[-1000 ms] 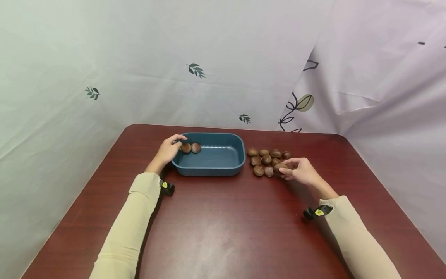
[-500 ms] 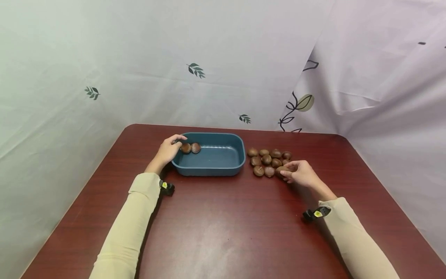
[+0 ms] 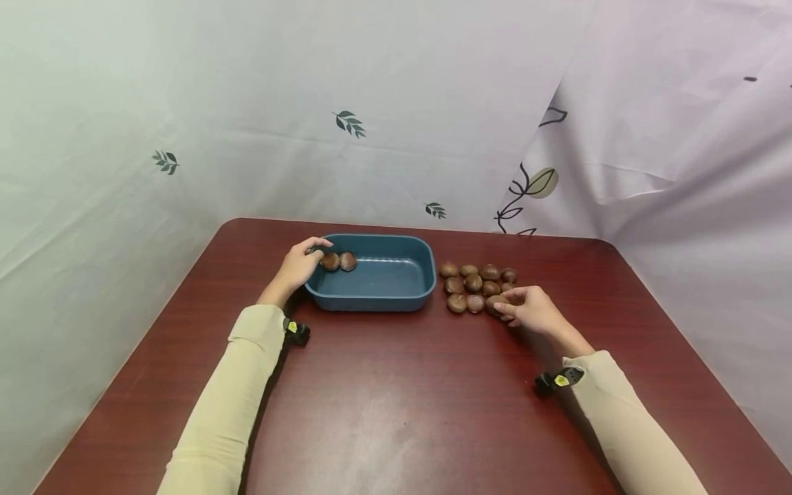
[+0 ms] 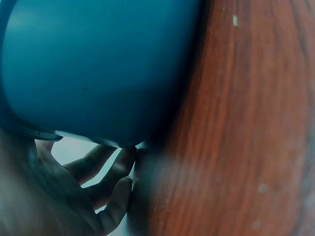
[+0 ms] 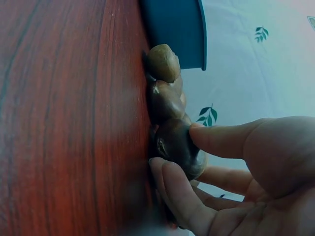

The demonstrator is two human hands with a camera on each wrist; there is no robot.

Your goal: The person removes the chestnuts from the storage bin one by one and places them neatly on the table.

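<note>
In the head view, several brown chestnuts (image 3: 473, 283) lie in rough rows on the table, to the right of a blue plastic bin (image 3: 370, 304). My right hand (image 3: 537, 311) pinches a chestnut (image 5: 177, 145) between thumb and fingers at the right end of the front row; it sits against its neighbour. Two chestnuts (image 3: 348, 262) rest inside the bin at its left end. There my left hand (image 3: 298, 266) grips the bin's left rim. The left wrist view has the bin's wall (image 4: 93, 73) filling much of it, with fingers (image 4: 120, 167) at its edge.
Everything stands on a dark red wooden table (image 3: 396, 399). A pale cloth with leaf prints (image 3: 396, 137) hangs behind the table and along its sides. Each wrist carries a strap with a small black camera (image 3: 546, 383).
My right hand has brought the pinched chestnut slightly nearer to me, then left against the front row. Those front chestnuts have shifted a little left. The left hand has stayed on the bin.
</note>
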